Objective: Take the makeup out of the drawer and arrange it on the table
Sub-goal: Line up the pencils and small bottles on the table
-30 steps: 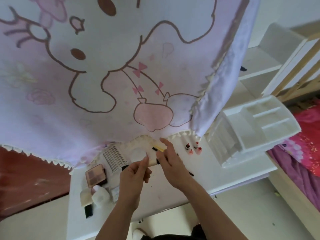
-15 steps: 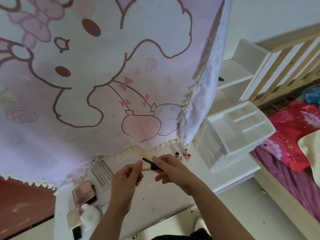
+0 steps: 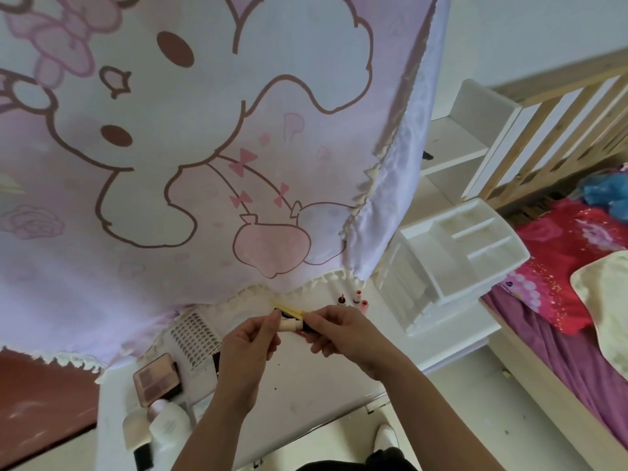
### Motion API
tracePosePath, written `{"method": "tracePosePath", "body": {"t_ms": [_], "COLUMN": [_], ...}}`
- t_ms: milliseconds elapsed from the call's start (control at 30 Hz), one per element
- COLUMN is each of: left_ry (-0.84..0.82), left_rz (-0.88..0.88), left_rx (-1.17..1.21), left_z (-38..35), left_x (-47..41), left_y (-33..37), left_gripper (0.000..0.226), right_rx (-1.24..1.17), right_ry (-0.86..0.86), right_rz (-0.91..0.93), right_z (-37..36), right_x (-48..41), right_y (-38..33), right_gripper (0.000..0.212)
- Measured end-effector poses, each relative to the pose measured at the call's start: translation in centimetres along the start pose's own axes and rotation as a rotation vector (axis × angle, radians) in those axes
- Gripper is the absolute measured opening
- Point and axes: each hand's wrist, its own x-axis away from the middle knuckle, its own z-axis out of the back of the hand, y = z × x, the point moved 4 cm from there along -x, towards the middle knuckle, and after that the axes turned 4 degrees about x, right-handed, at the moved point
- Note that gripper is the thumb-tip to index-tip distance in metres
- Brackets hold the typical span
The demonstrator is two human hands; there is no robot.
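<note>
Both hands meet above the white table (image 3: 316, 385). My left hand (image 3: 246, 345) pinches the cream end of a small makeup tube (image 3: 291, 324); my right hand (image 3: 339, 329) grips its dark end. A yellow pencil (image 3: 289, 309) lies just behind the hands. Three small red-capped bottles (image 3: 355, 299) stand upright by the curtain hem. A pink eyeshadow palette (image 3: 157, 379), a sheet of false lashes (image 3: 194, 338) and white bottles (image 3: 163, 426) lie at the table's left. The white drawer organiser (image 3: 452, 266) stands at the right, its top tray empty.
A pink cartoon curtain (image 3: 204, 147) hangs over the table's back edge. A bed with red and purple bedding (image 3: 560, 300) and a wooden rail (image 3: 560, 130) is at the right. A white shelf (image 3: 452, 144) stands behind the organiser. The floor (image 3: 458, 419) lies below the table.
The left hand pinched the tube's cream end while the right kept the dark end; both rose slightly off the table. The head camera tilted, shifting the scene left.
</note>
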Motion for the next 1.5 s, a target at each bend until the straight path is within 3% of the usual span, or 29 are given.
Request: {"method": "tracePosePath", "body": {"t_ms": [233, 433, 500, 633, 800, 1100, 1333, 1500], "left_ry": [0.054, 0.012, -0.057, -0.134, -0.151, -0.083, -0.100, -0.085], "left_rz": [0.025, 0.202, 0.268, 0.351, 0.273, 0.063, 0.014, -0.010], "left_rx": [0.045, 0.290, 0.363, 0.434, 0.074, -0.516, -0.860, -0.961], "left_z": [1.3, 1.9, 1.5, -0.9, -4.1, -8.6, -11.6, -12.8], "left_x": [0.0, -0.4, -0.4, 0.4, -0.4, -5.3, -8.7, -9.7], "left_y": [0.5, -0.7, -1.8, -3.6, -6.1, -12.9, -18.1, -19.8], "left_gripper": [0.032, 0.019, 0.017, 0.032, 0.019, 0.013, 0.020, 0.018], "right_rx": [-0.056, -0.211, -0.366, -0.603, -0.584, 0.028, 0.269, 0.385], "right_ry": [0.050, 0.101, 0.133, 0.163, 0.259, 0.587, 0.633, 0.664], "right_rz": [0.060, 0.066, 0.063, 0.046, -0.010, -0.059, 0.014, 0.034], "right_z": [2.9, 4.4, 4.8, 6.0, 8.5, 12.6, 13.8, 14.2], "right_x": [0.5, 1.0, 1.0, 1.0, 1.3, -3.3, -8.7, -10.8], "right_y": [0.0, 0.3, 1.2, 3.7, 6.5, 12.3, 18.1, 20.6], "right_gripper": [0.017, 0.020, 0.029, 0.047, 0.028, 0.017, 0.017, 0.019]}}
